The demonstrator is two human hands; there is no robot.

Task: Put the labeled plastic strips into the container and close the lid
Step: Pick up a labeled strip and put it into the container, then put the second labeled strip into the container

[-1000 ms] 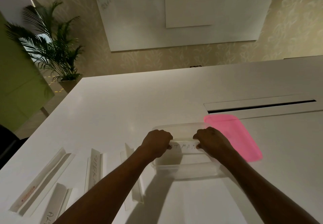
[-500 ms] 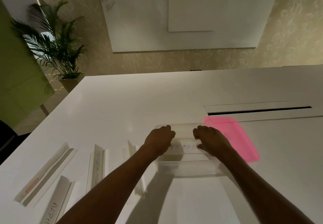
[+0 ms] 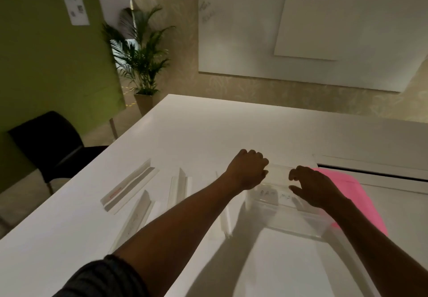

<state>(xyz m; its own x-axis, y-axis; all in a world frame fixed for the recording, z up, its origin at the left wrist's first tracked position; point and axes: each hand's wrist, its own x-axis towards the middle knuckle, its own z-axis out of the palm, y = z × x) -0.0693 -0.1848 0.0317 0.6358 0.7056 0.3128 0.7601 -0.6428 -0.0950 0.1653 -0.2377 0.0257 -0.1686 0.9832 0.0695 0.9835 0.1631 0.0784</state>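
Container sits between strips and pink lid; both hands hover open-fingered.

Dim, warm indoor light from overhead, with small ceiling-light reflections on the whiteboard and a soft sheen on the white table. Both forearms throw broad soft shadows toward the near edge, and the clear container casts a faint one, so its walls barely separate from the tabletop. Frame is soft all over with motion smear; wide-angle bending tilts the green wall and plant, and strip lettering is unreadable.
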